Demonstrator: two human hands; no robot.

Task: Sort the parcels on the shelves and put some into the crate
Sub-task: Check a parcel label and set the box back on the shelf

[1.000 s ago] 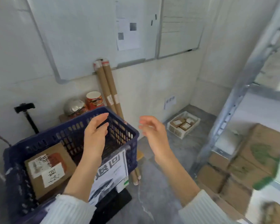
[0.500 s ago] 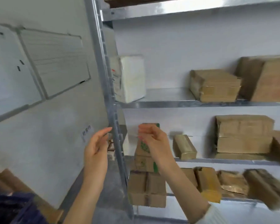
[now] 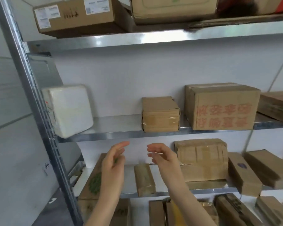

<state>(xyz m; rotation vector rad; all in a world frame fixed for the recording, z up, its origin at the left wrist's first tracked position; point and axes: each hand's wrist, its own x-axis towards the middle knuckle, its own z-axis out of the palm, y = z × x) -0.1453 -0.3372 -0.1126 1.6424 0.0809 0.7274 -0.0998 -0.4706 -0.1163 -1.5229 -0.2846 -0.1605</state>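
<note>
**Hands leave the crate and face the shelves, holding nothing**

The view has swung off the blue crate, in frame a second ago and now out of sight, onto the metal shelves (image 3: 121, 136). The left hand (image 3: 112, 167) and right hand (image 3: 165, 160) are as empty as before. They are raised palm to palm with fingers loosely spread, just below the middle shelf's front edge. This looks like the start of a fresh pick, with no parcel chosen yet.

At the middle shelf's left end sits a white parcel (image 3: 69, 110), smooth and round-cornered. Nearer the middle is a taped box (image 3: 160, 114) of brown cardboard with glossy strips. Beside it stands a sharp-edged red-print box (image 3: 222, 106). On the shelf below, a narrow parcel (image 3: 144, 178) in creased brown wrap shows between the hands.
</note>
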